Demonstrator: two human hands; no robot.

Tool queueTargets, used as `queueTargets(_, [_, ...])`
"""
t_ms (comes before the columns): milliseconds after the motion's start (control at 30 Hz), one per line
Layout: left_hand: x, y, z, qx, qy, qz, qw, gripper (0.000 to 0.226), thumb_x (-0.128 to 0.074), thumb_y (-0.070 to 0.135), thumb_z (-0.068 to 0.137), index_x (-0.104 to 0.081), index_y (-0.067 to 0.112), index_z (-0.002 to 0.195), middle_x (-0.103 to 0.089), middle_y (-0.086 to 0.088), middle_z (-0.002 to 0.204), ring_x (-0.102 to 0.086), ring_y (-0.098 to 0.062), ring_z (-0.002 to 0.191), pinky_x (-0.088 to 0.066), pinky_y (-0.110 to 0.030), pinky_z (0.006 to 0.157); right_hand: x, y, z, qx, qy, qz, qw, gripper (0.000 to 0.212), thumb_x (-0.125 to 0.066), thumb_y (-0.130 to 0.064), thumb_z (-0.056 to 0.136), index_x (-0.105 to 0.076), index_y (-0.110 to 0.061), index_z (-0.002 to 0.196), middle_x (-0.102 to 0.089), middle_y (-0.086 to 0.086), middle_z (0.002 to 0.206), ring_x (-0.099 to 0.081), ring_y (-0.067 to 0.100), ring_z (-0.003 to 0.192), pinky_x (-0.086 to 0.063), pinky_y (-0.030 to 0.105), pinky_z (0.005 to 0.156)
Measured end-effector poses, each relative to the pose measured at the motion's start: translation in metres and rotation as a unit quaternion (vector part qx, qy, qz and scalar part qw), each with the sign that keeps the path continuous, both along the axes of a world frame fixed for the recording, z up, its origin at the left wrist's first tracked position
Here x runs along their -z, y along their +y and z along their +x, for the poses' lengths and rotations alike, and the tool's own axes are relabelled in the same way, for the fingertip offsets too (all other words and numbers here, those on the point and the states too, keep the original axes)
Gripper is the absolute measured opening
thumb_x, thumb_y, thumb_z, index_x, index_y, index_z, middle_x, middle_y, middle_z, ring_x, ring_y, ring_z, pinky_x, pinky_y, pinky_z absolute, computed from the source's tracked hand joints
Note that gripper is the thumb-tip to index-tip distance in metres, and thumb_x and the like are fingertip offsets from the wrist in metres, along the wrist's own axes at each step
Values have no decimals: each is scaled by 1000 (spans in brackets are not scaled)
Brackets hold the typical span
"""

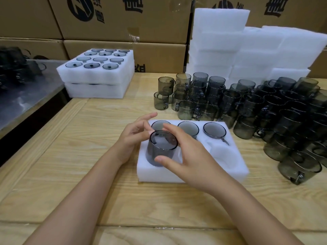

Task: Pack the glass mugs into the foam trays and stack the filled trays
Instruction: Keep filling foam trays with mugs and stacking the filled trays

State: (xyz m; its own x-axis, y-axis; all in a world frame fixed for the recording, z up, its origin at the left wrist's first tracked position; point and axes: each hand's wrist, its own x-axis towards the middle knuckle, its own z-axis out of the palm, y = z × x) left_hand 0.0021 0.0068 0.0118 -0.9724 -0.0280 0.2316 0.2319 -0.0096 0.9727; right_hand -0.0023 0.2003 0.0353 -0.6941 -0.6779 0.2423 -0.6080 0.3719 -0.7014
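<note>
A white foam tray (pixel 230 171) lies on the wooden table in front of me. Its far row holds three smoky glass mugs (pixel 214 130), sunk into their holes. A fourth smoky mug (pixel 160 147) stands partly in the near-left hole, most of its body above the foam. My right hand (pixel 191 158) grips this mug with the thumb on its near side and the fingers over its far rim. My left hand (pixel 134 137) touches the mug's left side with the fingers spread. The tray's near-right hole (pixel 223 156) holds nothing.
Two filled foam trays (pixel 99 75) are stacked at the far left. Many loose smoky mugs (pixel 247 105) crowd the table's right side, some stacked. Piles of foam (pixel 247 50) and cardboard boxes (pixel 115 16) stand behind. A metal table (pixel 23 101) with more mugs sits at left.
</note>
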Motion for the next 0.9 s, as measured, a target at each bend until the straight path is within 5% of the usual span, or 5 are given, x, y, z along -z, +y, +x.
queueTargets(167, [2,-6,-1,11,1,-22,1000,13,-64,36,60,-61,24,56,-49,-3,142,-42,-12,134,-35,-31,100,-4,-2,0,-24,35,30,999,62,-58,-32,91,-30,-22,144,-35,-16,141,-28,-7,125,-19,0,98])
queueTargets(333, [9,-5,-6,-4,16,-37,999,38,-59,40,69,-57,3,79,-56,1,131,-39,-12,136,-25,-44,112,-7,-2,0,-55,40,48,996,64,-55,-28,93,-22,-27,147,-32,-13,140,-29,-5,124,-23,4,100])
queueTargets(433, [8,-5,-6,-14,5,-25,1000,34,-62,37,65,-56,5,76,-54,-1,135,-43,-22,133,-27,-48,111,-8,-2,-2,-63,46,71,994,64,-54,-28,93,-21,-26,148,-30,-13,141,-28,-4,126,-19,-2,95])
queueTargets(733, [4,-6,-5,-9,-9,-16,1000,11,-64,32,57,-56,24,59,-55,-2,135,-44,-17,132,-28,-45,109,-17,-2,-11,-87,81,117,986,60,-57,-32,91,-29,-27,144,-37,-13,141,-37,5,125,-33,23,102])
queueTargets(900, [3,-7,-5,-8,-11,-31,999,14,-64,29,58,-54,19,61,-53,-5,136,-46,-14,130,-34,-35,104,-15,0,-14,-78,68,123,987,64,-61,-34,89,-28,-31,144,-36,-14,143,-36,5,127,-33,23,101])
